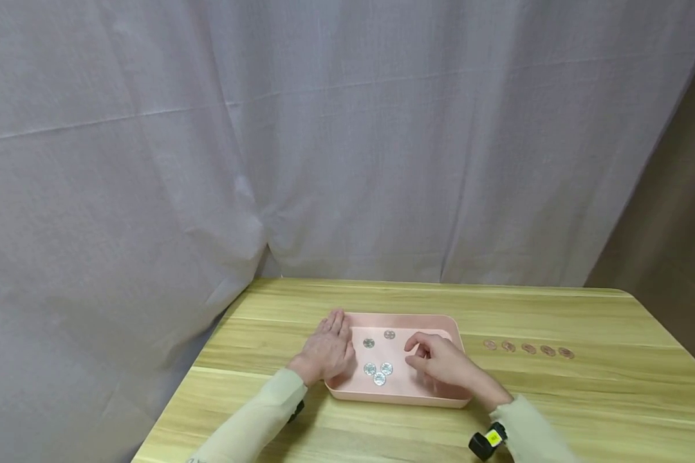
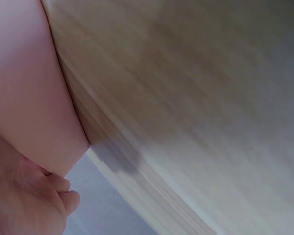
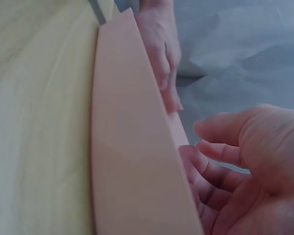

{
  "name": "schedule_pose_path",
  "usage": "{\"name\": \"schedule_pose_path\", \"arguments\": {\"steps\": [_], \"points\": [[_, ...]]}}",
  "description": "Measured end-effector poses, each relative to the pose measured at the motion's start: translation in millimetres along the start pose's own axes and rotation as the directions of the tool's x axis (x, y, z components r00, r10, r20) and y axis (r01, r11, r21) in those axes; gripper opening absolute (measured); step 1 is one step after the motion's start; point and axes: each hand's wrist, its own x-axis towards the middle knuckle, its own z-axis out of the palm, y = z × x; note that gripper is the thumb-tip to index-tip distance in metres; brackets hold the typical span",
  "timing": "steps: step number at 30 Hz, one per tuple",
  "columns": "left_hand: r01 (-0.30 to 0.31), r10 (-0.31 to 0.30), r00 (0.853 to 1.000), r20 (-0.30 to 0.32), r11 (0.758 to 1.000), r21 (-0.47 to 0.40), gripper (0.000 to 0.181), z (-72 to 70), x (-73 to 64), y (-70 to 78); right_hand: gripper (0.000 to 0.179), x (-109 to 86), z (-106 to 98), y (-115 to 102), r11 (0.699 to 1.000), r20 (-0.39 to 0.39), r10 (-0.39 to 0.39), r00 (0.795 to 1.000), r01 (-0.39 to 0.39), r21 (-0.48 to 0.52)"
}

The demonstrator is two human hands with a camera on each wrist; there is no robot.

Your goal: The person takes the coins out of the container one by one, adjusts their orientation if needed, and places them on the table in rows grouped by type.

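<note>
Head cam — I've L hand (image 1: 327, 349) straight-fingered on pink tray (image 1: 402, 399) edge; R hand (image 1: 441, 361) over tray nr 5 silvery coins (image 1: 379, 379), fingers loosely curled — narrow thumb gap.

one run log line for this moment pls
left hand: touching tray left edge; right hand: over tray, no coin visibly held; in tray: five coins visible; right of tray: five coppery coins in row

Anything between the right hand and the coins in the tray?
Nothing visible. In the head view, the right hand is over the pink tray, with only bare tray floor between it and the coins. The left hand is at the tray's left side, beyond the coins.
</note>
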Motion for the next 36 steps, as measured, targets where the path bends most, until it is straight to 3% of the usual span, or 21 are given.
{"name": "schedule_pose_path", "arguments": {"steps": [12,26,36], "points": [[0.011,-0.011,1.0,0.01,1.0,-0.02,0.061,2.5,2.0,0.5,0.018,13.2,25.5,4.9,0.996,0.02,0.09,0.996,-0.09,0.013],[0.005,-0.004,1.0,-0.001,1.0,0.008,0.061,1.9,1.5,0.6,0.02,19.5,42.8,-1.6,0.973,-0.013,0.1,0.995,-0.1,-0.207],[0.002,-0.002,1.0,0.004,1.0,0.01,0.061,2.3,1.8,-1.7,0.015,23.0,44.8,-3.5,0.97,0.005,0.102,0.995,-0.098,-0.221]]}}
